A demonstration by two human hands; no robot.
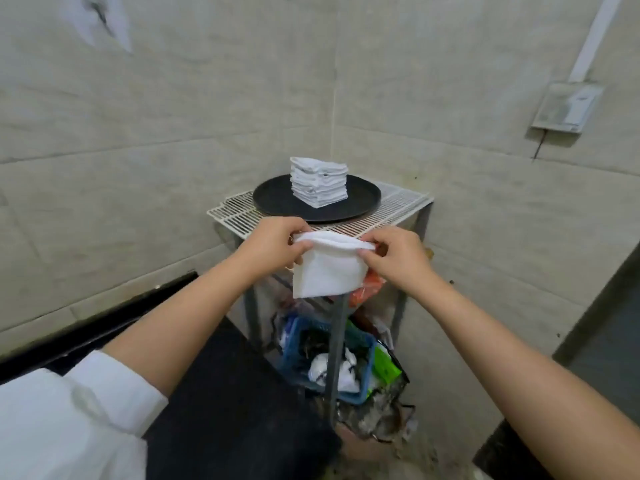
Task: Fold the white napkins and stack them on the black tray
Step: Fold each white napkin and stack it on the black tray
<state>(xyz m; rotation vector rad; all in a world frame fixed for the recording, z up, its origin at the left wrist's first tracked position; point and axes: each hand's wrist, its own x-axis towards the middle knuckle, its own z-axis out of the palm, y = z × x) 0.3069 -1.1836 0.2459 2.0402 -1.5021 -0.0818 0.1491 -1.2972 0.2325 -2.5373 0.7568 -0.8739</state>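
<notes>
A white napkin hangs in the air in front of the rack, folded over along its top edge. My left hand pinches its top left corner and my right hand pinches its top right corner. Behind them a round black tray lies on a white wire rack. A tall stack of folded white napkins stands on the tray, right of its middle.
The rack stands in a corner of tiled walls. Under it are a blue basket with white cloth, orange and green packets and rubbish on the floor. A black counter runs at the lower left. A dark door edge is at right.
</notes>
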